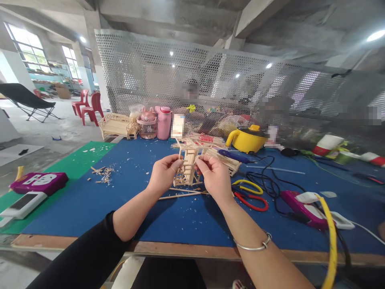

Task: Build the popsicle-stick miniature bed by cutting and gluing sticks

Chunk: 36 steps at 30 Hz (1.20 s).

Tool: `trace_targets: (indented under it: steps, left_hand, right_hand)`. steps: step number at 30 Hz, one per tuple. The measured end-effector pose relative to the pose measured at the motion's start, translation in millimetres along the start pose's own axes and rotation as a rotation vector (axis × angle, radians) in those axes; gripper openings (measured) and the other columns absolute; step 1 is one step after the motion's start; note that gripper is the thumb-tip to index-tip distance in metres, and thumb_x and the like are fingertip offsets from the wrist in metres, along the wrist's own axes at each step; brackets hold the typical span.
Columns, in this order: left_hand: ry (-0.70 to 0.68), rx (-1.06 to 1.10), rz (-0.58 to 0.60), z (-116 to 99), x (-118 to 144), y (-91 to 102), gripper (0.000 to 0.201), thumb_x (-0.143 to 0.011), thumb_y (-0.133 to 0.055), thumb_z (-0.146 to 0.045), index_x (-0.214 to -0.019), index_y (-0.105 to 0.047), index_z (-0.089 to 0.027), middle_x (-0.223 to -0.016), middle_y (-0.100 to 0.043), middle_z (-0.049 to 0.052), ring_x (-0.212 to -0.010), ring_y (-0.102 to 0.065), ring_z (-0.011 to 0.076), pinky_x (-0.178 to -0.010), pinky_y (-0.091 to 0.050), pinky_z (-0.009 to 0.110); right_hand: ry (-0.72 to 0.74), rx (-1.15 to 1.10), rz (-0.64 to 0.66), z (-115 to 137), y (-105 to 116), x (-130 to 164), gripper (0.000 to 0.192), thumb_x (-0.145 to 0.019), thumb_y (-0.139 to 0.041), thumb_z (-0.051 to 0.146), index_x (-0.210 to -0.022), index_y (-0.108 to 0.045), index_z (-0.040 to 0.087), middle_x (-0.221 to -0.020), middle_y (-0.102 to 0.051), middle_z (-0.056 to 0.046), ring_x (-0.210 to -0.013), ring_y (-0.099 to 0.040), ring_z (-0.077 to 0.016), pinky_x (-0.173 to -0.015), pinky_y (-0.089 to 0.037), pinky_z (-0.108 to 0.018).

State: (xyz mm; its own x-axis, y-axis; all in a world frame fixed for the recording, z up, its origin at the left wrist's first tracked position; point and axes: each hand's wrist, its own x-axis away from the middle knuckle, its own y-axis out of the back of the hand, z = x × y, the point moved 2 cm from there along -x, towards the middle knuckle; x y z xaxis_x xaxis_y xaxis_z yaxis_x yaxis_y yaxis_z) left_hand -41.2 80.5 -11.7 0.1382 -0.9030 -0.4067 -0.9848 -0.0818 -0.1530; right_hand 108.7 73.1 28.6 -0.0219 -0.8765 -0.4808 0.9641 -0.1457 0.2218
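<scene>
A small model frame of thin wooden sticks (189, 164) stands upright between my hands, above the blue table mat (126, 200). My left hand (165, 171) pinches its left side, thumb and fingers closed on the sticks. On the opposite side my right hand (214, 173) is closed on the frame too; its fingertips partly hide that post. Loose wooden sticks (180, 196) lie just in front of the frame. Scissors with a yellow and a red handle loop (251, 201) rest to the right of my right hand. More bundled sticks (230, 162) lie behind it.
Cut stick scraps (104, 175) lie at left. A larger stick model (117, 125), a pink bottle (163, 123) and a yellow pot (247, 140) stand at the back before a perforated metal screen (144, 72). Black cable (264, 180) and a purple power strip (305, 208) occupy the right.
</scene>
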Motion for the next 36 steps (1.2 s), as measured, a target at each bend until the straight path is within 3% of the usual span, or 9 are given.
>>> trace_targets:
  steps: [4, 15, 36]
  left_hand:
    - [-0.001, -0.055, 0.014, 1.6, 1.4, -1.6, 0.027, -0.074, -0.063, -0.038, -0.089, -0.07, -0.016, -0.075, -0.068, 0.002, -0.064, -0.056, 0.0117, -0.064, -0.047, 0.024]
    - [0.019, -0.118, 0.056, -3.9, 6.0, -2.4, 0.026, -0.076, -0.06, -0.038, -0.085, -0.068, -0.015, -0.067, -0.061, 0.0, -0.06, -0.048, 0.0099, -0.058, -0.04, 0.022]
    - [0.014, -0.112, 0.061, -8.4, 7.3, -2.6, 0.029, -0.074, -0.061, -0.041, -0.084, -0.069, -0.015, -0.071, -0.064, 0.001, -0.062, -0.051, 0.0117, -0.057, -0.041, 0.023]
  right_hand:
    - [0.133, 0.179, -0.043, 0.7, -0.8, 2.8, 0.021, -0.076, -0.06, 0.036, -0.083, -0.068, 0.018, -0.076, -0.071, -0.004, -0.067, -0.064, -0.0177, -0.068, -0.05, -0.031]
    - [0.254, 0.377, -0.126, -3.7, -2.6, 10.4, 0.019, -0.078, -0.059, 0.035, -0.081, -0.07, 0.019, -0.072, -0.071, -0.003, -0.063, -0.062, -0.0159, -0.064, -0.048, -0.027]
    - [0.202, 0.384, -0.181, -6.7, -9.7, 12.5, 0.023, -0.078, -0.057, 0.037, -0.079, -0.07, 0.019, -0.066, -0.069, -0.003, -0.058, -0.059, -0.0158, -0.062, -0.047, -0.028]
